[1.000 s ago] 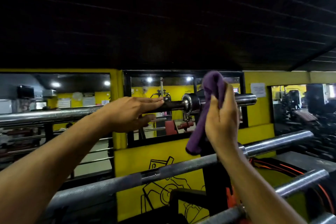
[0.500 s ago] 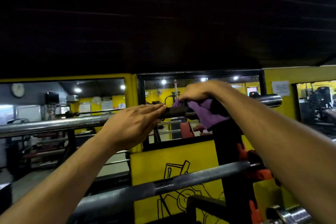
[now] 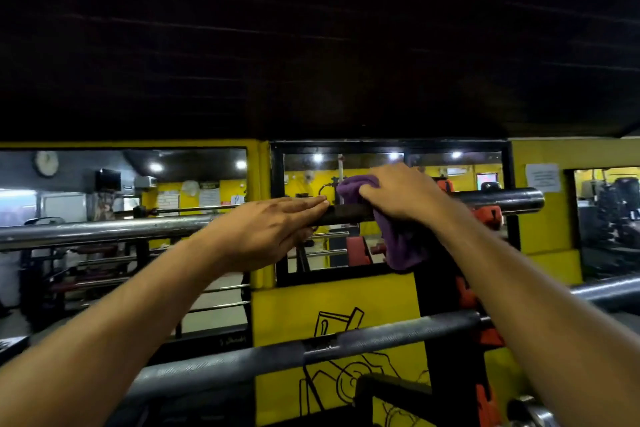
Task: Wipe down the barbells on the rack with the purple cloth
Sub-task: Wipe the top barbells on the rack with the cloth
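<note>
1. The top barbell (image 3: 104, 230) runs across the rack at about hand height. Its right sleeve end (image 3: 533, 199) juts free past the black upright (image 3: 446, 305), with open air beyond it toward the yellow wall (image 3: 543, 236).
2. A second barbell (image 3: 277, 354) lies lower and nearer, crossing from lower left up to the same upright. There is a clear gap between the two bars. The end of another bar (image 3: 606, 291) shows at the right edge.
3. Behind the rack is a yellow panel with a black line drawing (image 3: 332, 322), and above it a black-framed mirror (image 3: 388, 149) showing ceiling lights and gym machines. The ceiling overhead is dark.
4. The left hand (image 3: 270, 229) lies over the top bar with its fingers straight and together, the fingertips resting on the dark stretch of shaft; it holds nothing.
5. The right hand (image 3: 398, 194) is curled around the purple cloth (image 3: 398, 246), clamping it onto the same bar just right of the left fingertips, close to the upright.
6. Part of the cloth bunches above the bar beside the knuckles, and the rest hangs down below the bar in front of the upright.
</note>
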